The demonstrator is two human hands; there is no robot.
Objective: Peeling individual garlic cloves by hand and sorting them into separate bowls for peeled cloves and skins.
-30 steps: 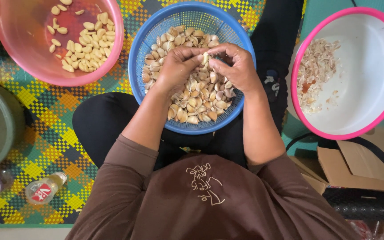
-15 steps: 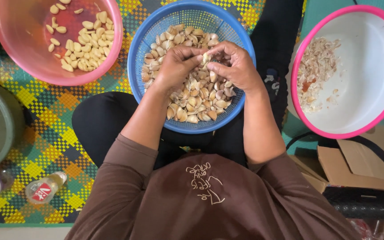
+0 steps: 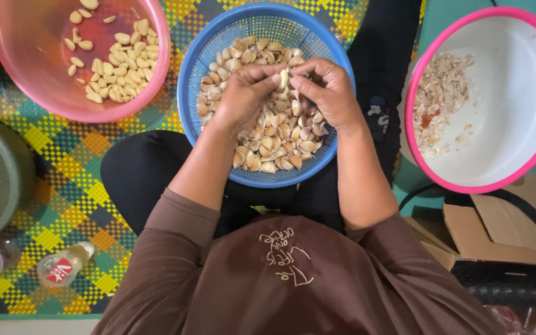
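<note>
Checkered mat [image 3: 63, 180]; hands pinch pale garlic clove [image 3: 284, 78].

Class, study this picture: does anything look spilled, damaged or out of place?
Little stands out. A small bottle lies on its side on the woven mat. Both hands pinch one clove above the blue basket.
</note>
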